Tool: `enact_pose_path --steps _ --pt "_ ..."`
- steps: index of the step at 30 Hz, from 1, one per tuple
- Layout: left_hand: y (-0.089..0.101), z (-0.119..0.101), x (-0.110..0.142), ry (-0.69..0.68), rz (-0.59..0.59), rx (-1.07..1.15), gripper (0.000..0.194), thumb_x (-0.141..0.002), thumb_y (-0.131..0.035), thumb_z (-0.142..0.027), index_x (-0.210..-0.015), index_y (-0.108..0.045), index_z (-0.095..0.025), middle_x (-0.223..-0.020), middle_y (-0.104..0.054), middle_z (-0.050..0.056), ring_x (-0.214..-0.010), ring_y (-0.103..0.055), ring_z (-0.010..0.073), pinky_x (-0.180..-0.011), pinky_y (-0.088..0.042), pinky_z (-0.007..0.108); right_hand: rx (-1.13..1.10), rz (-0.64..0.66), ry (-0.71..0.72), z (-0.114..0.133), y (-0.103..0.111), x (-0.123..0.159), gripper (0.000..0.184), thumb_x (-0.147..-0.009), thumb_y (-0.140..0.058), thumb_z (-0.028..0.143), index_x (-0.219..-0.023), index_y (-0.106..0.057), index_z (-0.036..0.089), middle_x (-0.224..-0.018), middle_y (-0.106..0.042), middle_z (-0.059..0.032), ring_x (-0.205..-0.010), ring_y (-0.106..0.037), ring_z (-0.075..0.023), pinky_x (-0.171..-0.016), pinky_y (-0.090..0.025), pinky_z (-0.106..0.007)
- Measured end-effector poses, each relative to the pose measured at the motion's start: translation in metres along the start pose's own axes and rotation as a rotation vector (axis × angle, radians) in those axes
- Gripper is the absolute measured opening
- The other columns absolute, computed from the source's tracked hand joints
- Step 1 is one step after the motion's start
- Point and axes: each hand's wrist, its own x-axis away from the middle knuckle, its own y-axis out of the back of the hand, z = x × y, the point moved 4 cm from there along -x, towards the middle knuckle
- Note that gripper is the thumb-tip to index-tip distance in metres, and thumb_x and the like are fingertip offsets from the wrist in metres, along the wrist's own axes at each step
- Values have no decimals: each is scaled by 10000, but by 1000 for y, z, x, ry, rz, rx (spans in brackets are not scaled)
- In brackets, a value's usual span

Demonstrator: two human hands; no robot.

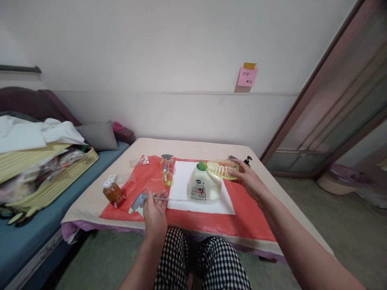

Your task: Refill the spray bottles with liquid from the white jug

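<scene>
Currently, the right hand [246,175] is curled around a clear yellow bottle [222,170] held tipped on its side, neck to the left, right at the green-lined mouth of a white jug [198,189]; whether the two touch I cannot tell. The jug stands upright on a white sheet [181,205], laid over a red sheet [248,213] on the bench [193,146]. Nearer and to the left, the left hand [155,204] pinches a grey spray head [139,199], its thin tube pointing right toward the jug's base. Between that hand and the far edge stand spray bottles [168,179] — close by the jug's left. An amber bottle [115,195] sits farther left, a black pump top [248,160] beyond the right hand.
</scene>
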Motion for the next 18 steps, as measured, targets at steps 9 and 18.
enact_pose_path --steps 9,18 --pt "4 5 3 39 12 -41 222 -983 -498 -365 -881 -547 -174 -859 -723 96 -751 -715 159 -677 -552 256 564 -35 224 64 -23 -30 712 -639 -811 514 -1240 -586 205 -1192 -642 -134 -1037 -625 -306 -893 -491 -458" --pt "15 0 -5 41 28 -45 198 -963 -522 -354 -880 -540 -175 -829 -728 97 -715 -720 168 -657 -559 267 618 -50 319 82 -58 -42 723 -651 -800 491 -1277 -559 220 -1153 -670 -104 -1056 -625 -302 -932 -474 -459"
